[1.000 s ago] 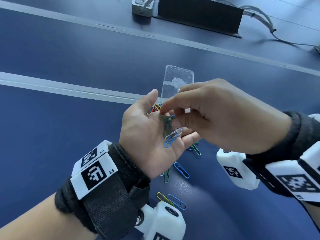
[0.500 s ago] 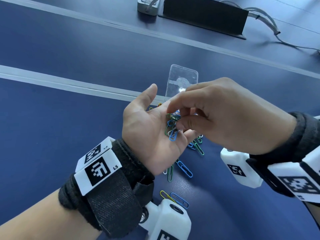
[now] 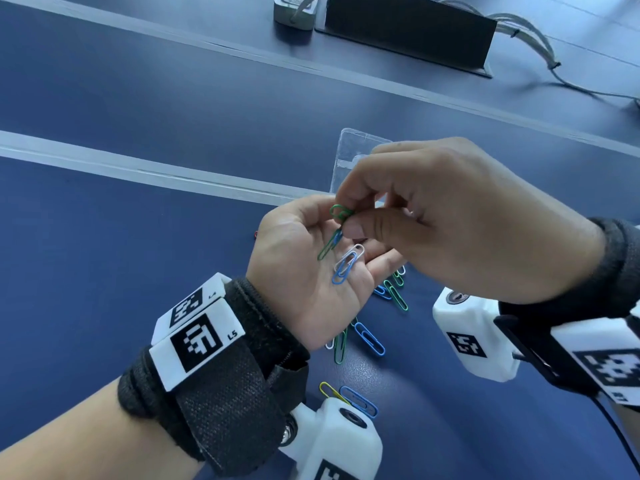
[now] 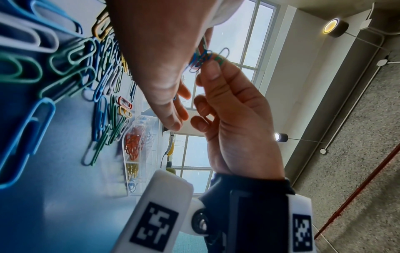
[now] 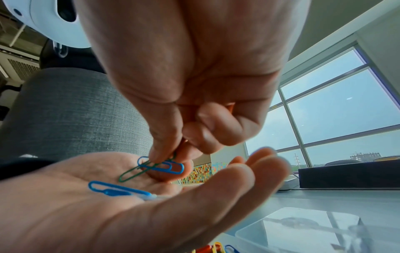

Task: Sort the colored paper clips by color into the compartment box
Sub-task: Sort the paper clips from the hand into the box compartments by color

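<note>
My left hand [image 3: 308,268] is palm up and open, with a blue and a white paper clip [image 3: 348,263] lying on it. Just above the palm, my right hand [image 3: 346,216] pinches a green clip [image 3: 341,212] between thumb and forefinger. A second green clip [image 3: 329,244], tangled with a blue one [image 5: 164,166], dangles from the pinch. The clear compartment box [image 3: 349,150] lies beyond the hands, mostly hidden by the right hand. In the left wrist view the box [image 4: 138,154] holds red, yellow and blue clips in separate compartments.
Several loose clips lie on the blue table under the hands: a blue one [image 3: 370,337], a green one [image 3: 341,344], a yellow one [image 3: 330,391]. A black box [image 3: 408,29] and cables [image 3: 540,46] sit at the far edge. A white strip [image 3: 138,169] crosses the table.
My right hand has lifted the pinched green clips a little above the left palm. The blue and white clips now lie uncovered on the palm.
</note>
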`<action>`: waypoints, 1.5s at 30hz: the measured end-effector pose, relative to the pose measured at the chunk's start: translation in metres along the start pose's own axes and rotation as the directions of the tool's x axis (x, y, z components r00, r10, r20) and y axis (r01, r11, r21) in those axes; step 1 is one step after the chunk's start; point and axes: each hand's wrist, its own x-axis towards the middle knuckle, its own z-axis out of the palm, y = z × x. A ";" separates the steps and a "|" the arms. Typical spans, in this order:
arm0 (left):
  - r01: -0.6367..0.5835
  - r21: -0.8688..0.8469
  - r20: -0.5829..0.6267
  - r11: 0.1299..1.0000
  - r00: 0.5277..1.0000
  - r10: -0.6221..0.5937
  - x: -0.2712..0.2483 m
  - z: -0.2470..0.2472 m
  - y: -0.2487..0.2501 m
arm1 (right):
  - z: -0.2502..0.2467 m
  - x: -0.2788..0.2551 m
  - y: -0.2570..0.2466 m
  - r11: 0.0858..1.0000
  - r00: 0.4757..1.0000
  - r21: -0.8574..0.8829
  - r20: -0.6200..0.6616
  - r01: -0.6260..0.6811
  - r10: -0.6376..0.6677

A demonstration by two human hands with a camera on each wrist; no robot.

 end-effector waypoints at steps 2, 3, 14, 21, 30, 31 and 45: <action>-0.011 -0.002 0.000 1.000 1.000 0.011 -0.001 0.001 0.000 | 0.000 0.000 0.000 1.000 1.000 0.019 -0.020 -0.015 0.015; -0.012 -0.001 0.003 1.000 1.000 0.012 -0.001 0.001 0.000 | 0.000 -0.001 0.001 0.999 0.999 0.027 -0.031 -0.021 0.022; 0.068 0.131 -0.013 0.989 0.998 -0.066 0.001 -0.003 -0.001 | -0.005 -0.005 0.009 0.980 0.962 0.076 -0.189 -0.184 0.196; 0.085 0.147 -0.019 0.985 0.996 -0.083 0.000 -0.002 -0.002 | -0.013 -0.006 0.012 0.969 0.969 0.132 -0.110 -0.208 0.222; 0.082 0.134 -0.066 0.988 0.995 -0.074 0.000 -0.003 -0.002 | -0.020 -0.008 0.023 0.962 0.956 0.214 -0.199 -0.170 0.213; 0.085 0.127 -0.068 0.988 0.995 -0.077 0.000 -0.003 -0.001 | -0.021 -0.009 0.023 0.951 0.961 0.262 -0.177 -0.163 0.214; 0.084 0.113 -0.097 0.990 0.993 -0.073 -0.001 -0.003 -0.001 | -0.034 -0.067 0.078 0.806 0.802 -0.014 -0.105 -0.592 0.588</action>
